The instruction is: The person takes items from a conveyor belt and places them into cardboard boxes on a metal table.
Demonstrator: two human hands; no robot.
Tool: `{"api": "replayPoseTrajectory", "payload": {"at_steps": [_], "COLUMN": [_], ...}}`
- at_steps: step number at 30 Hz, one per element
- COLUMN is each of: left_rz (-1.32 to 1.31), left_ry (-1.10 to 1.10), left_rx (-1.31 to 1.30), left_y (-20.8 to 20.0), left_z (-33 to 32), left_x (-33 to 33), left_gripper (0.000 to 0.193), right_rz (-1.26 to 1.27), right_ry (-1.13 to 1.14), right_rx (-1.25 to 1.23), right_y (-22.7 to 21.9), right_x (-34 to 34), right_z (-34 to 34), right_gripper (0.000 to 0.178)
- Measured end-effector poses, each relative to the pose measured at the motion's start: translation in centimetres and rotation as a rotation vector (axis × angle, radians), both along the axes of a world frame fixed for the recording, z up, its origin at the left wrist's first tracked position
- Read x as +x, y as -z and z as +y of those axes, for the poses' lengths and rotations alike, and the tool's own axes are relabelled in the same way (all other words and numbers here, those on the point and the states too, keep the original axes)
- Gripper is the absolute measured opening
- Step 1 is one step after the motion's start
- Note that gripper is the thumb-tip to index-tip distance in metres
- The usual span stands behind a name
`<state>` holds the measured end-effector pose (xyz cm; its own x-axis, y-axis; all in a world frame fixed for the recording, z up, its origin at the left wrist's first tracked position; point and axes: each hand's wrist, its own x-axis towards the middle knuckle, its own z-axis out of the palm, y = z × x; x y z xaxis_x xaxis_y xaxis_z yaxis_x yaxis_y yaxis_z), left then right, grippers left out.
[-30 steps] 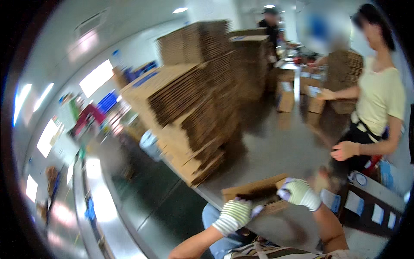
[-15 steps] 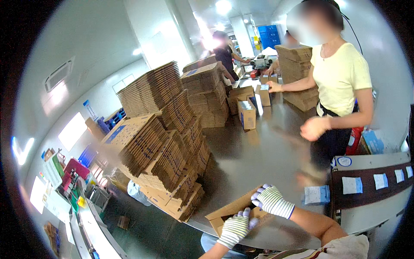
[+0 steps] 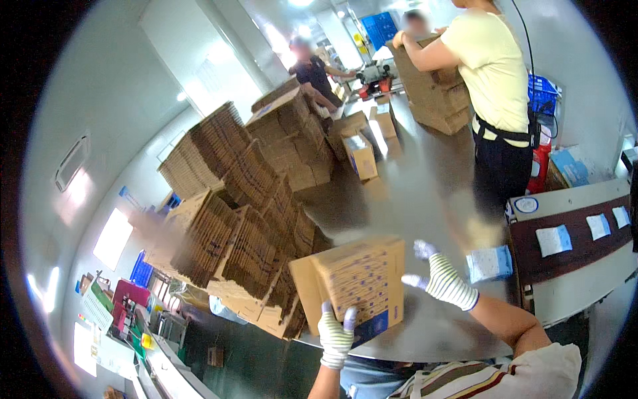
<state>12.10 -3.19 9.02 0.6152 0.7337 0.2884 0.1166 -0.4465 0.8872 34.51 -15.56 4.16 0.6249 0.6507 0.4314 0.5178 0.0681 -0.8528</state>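
A brown cardboard box (image 3: pixel 362 282) with blue print stands tilted over the near edge of the metal table. My left hand (image 3: pixel 337 336), in a striped glove, grips its lower near side, the thumb lying across the printed face. To the right of the box, my right hand (image 3: pixel 446 278) is apart from it, fingers and thumb spread, with nothing held. Just beyond that hand lies a pile of white-and-blue packets (image 3: pixel 490 264) at the table's right edge. What is inside the box is hidden.
Tall stacks of flattened cartons (image 3: pixel 226 233) rise on my left. At right a conveyor belt (image 3: pixel 578 233) carries several packets. Filled boxes (image 3: pixel 361 158) stand farther along the metal table (image 3: pixel 412 206). A co-worker in a yellow shirt (image 3: pixel 495 73) reaches toward cartons (image 3: pixel 432 86) at the far right.
The box has been raised and turned so its printed face shows. My right hand has come off it and opened. The co-worker has moved away and now reaches to the carton stack.
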Motion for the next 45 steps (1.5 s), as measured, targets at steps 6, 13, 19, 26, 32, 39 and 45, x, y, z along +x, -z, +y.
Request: {"api": "replayPoseTrajectory", "payload": {"at_steps": [6,13,19,26,32,39,45], "left_rz": [-0.076,-0.373,0.804,0.876,0.883,0.761,0.891], "left_ry": [0.1,0.272,-0.245,0.859,0.616,0.485,0.454], "left_rx": [-0.348,-1.355,0.419,1.177,0.815,0.787,0.711], "left_y": [8.4,19.2,7.3,1.4,3.5,5.0,2.8], "left_z": [-2.3,-3.5,3.5,3.9,2.2,3.1,2.0], "left_x": [-0.3,-3.1,-12.4,-3.9,-1.5,-1.0,0.0], "left_gripper": [0.061,0.057,0.061,0.036,0.017,0.023,0.026], "right_rz": [-0.308,-0.847,-1.062,-1.039,-0.476,-0.522,-0.801], "right_ry": [-0.307,-0.548,-0.57,-0.744,-0.372,-0.663,-0.473], "right_rx": [-0.48,-0.523,-0.319,-0.166,-0.684,-1.468,-1.301], "right_y": [-8.2,-0.6,2.0,1.8,-1.4,10.1,3.4], "right_x": [-3.1,-8.0,-6.8,-2.8,16.3,22.2,4.9], "right_z": [0.9,6.1,8.2,7.1,-3.3,-9.5,-6.5], "right_gripper": [0.066,0.033,0.017,0.051,0.049,0.039,0.079]}}
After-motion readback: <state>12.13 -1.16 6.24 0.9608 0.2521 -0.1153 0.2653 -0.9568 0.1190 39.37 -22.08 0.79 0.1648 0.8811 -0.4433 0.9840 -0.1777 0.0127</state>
